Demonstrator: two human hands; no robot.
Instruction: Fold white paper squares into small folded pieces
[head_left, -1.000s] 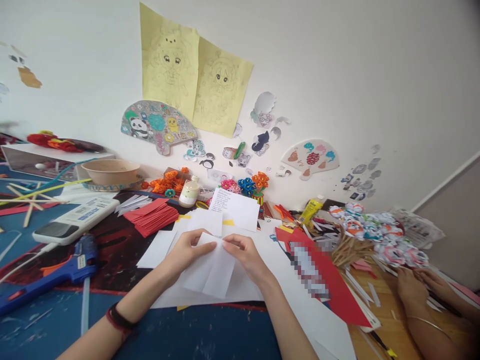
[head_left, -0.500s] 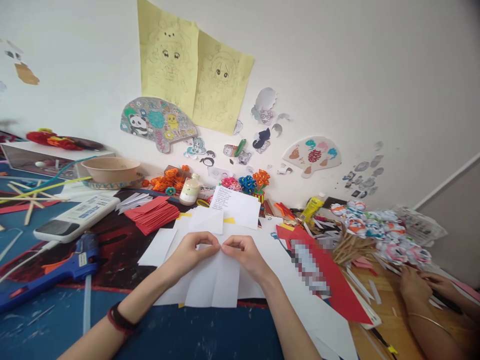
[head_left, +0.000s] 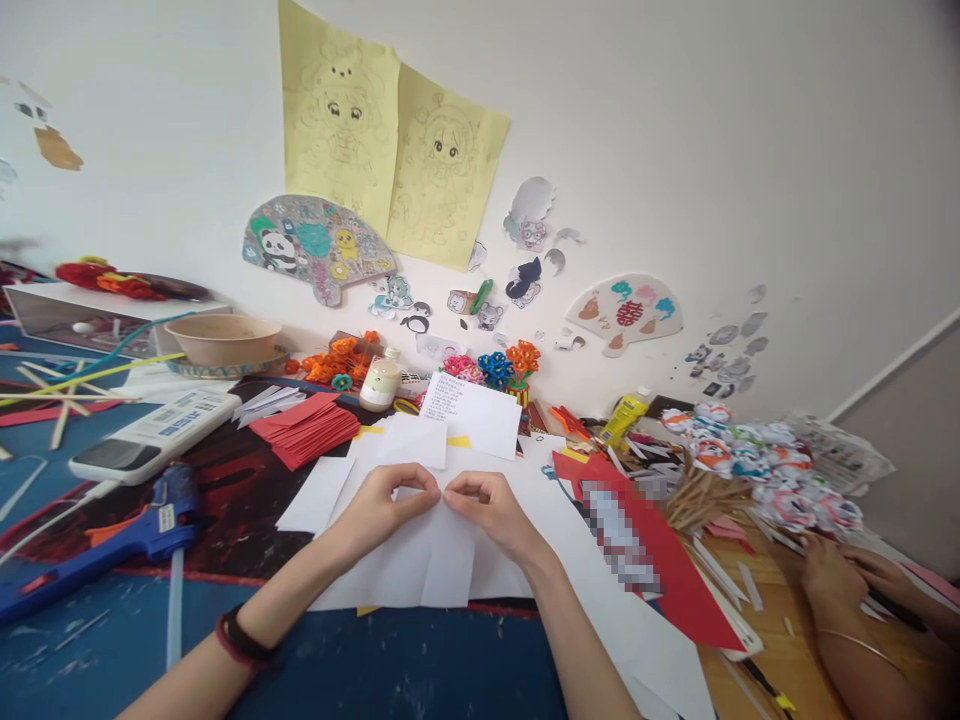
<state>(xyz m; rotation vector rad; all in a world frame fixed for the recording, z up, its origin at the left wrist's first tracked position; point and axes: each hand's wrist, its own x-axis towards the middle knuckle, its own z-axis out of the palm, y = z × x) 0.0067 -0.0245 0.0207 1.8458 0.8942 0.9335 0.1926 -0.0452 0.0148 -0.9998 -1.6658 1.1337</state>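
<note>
Near edge: bare blue table surface (head_left: 390, 670) in front of the folded white sheet (head_left: 435, 560), whose lower edge lies straight and free. Left hand (head_left: 386, 505) and right hand (head_left: 487, 510), fingertips almost meeting, each pinch the sheet's upper edge. Left of the sheet: blue glue gun (head_left: 112, 550); beyond it, a stack of red paper (head_left: 307, 430). Right of the sheet: a red card (head_left: 660, 570), then another person's hands (head_left: 847, 585). Behind the sheet: a white note (head_left: 469, 412), paper flowers (head_left: 495, 368), and the wall.
</note>
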